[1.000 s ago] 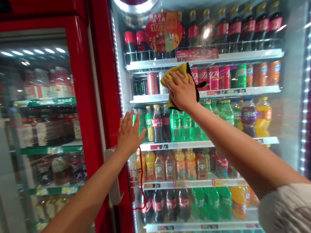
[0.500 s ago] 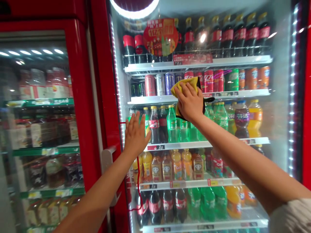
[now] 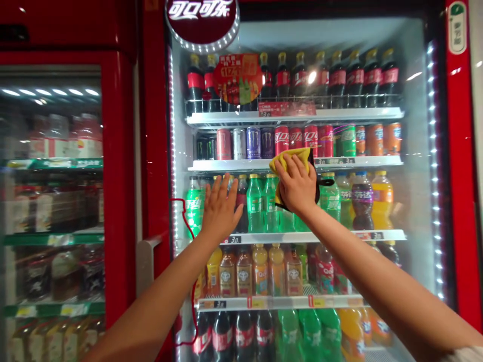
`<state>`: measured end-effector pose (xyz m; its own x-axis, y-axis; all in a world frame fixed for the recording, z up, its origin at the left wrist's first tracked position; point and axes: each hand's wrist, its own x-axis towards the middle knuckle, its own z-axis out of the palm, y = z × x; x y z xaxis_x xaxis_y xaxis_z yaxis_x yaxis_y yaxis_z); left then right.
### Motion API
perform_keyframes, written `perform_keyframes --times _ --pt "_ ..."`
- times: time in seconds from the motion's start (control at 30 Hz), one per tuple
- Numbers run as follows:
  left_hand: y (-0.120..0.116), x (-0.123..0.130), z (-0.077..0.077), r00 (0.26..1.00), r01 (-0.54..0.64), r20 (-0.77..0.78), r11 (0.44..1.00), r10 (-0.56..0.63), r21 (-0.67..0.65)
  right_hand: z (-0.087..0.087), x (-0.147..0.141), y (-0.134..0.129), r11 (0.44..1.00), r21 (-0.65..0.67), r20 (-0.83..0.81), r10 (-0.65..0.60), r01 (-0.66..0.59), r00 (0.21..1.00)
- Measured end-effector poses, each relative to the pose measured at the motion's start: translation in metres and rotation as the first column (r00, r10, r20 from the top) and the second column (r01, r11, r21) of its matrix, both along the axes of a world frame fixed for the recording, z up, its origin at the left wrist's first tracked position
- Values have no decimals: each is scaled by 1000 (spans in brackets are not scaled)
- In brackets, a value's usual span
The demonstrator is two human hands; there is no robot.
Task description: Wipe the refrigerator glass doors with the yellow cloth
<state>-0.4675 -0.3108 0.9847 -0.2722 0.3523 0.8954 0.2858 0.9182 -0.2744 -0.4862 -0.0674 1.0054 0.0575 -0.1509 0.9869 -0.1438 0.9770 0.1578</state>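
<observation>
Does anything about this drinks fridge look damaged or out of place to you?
Nothing looks spilled or broken. Only a crooked red line near the glass door's left side stands out; it may be decoration.

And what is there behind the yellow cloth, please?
Green bottles show on both sides of the yellow cloth; what stands directly behind it and the right hand is covered.

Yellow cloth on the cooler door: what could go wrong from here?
1. Bare skin on glass: the right hand lies flat on the yellow cloth, fingertips near its edge; a slip could smudge the glass door.
2. Fresh prints: the left hand is bare, fingers spread, at the glass; contact is unclear.
3. Snag: a stroke up-left might catch the round red sign.
</observation>
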Motion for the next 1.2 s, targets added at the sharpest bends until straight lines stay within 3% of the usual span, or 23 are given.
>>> perform_keyframes --times 0.07,0.17,0.3,0.37,0.43,0.53,0.6,0.67,0.77,0.83,0.9,0.97,1.03,1.1,1.2 --pt "12 0 4 1000 -1 -2 1000 1 -1 -14 0 0 992 127 15 3 -4 1000" --pt "34 0 14 1000 5 -13 1000 -5 -16 2 1 5 967 254 68 16 -33 998" --pt "62 -2 30 1000 16 -13 1000 -17 -20 39 4 40 995 90 77 32 -39 997" --pt "71 -4 34 999 30 -12 999 -30 -15 34 6 60 999 -27 52 31 -30 998" --pt "79 -6 34 999 46 -15 999 -47 -9 14 8 73 997 -77 36 25 -22 999" --pt "91 -9 34 997 76 -19 997 -76 -7 -10 10 78 999 40 62 28 -31 998" --pt "103 -9 37 995 93 -19 996 -94 -17 -5 11 80 987 155 97 28 -43 995" --pt "116 -8 42 995 97 -14 995 -97 -31 14 12 88 978 201 126 21 -46 992" --pt "134 -6 48 996 90 -3 995 -90 -42 37 11 111 993 111 121 19 -32 993" --pt "142 -5 49 996 88 0 996 -88 -35 35 11 125 1000 5 92 18 -18 996" --pt "148 -5 47 996 90 -2 996 -90 -26 20 12 130 999 -52 78 2 2 997" --pt "153 -5 45 996 91 -7 996 -91 -18 6 14 128 1000 1 100 -20 20 995" --pt "160 -6 43 996 92 -8 996 -93 -20 5 15 124 992 123 137 -29 12 990" --pt "168 -7 43 995 96 -11 995 -96 -26 19 15 126 977 211 163 -23 -13 986" --pt "179 -8 45 995 98 -15 995 -99 -34 48 14 151 983 180 165 -6 -24 986"
